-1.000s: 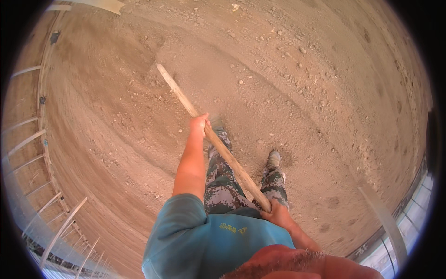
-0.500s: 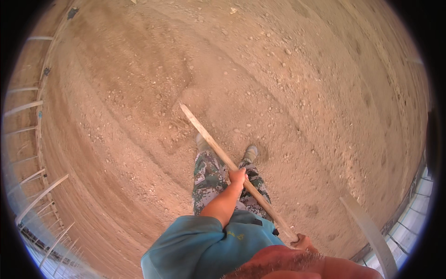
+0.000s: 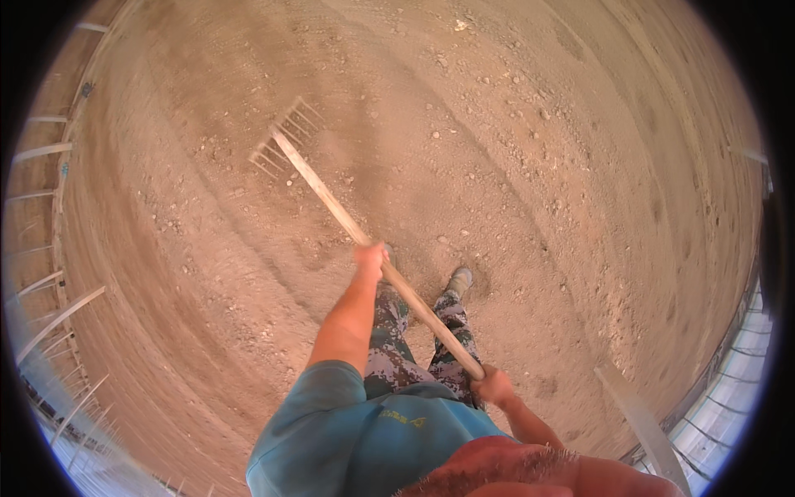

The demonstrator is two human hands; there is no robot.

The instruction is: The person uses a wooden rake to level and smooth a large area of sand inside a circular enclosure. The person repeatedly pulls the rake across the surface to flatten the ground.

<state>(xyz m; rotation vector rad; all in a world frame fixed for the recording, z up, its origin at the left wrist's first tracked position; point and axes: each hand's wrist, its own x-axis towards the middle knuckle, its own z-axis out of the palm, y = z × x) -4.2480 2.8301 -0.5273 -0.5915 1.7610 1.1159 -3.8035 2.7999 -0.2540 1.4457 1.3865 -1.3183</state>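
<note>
Both of my hands grip the long wooden handle of a rake [image 3: 323, 192]. My left hand [image 3: 370, 258] is wrapped around the handle near its middle, in front of my legs. At the handle's lower right end, my right hand [image 3: 492, 385] is closed around the wood beside my hip. The rake head [image 3: 287, 137], with several thin tines, is far forward and to the left, at or just above the brown soil [image 3: 248, 273]. Whether the tines touch the ground I cannot tell. Slight blur covers the head.
My shoe [image 3: 460, 280] stands on loose dirt with small stones; the other foot is mostly hidden by the handle. Curved pale poles [image 3: 58, 323] line the far left edge. Another pale curved pole [image 3: 642, 422] rises at the lower right, near whitish sheeting [image 3: 737, 373].
The rake has moved forward and left, and its tined head now shows. My left hand has reached forward. My right hand has come forward and left from beside my body.
</note>
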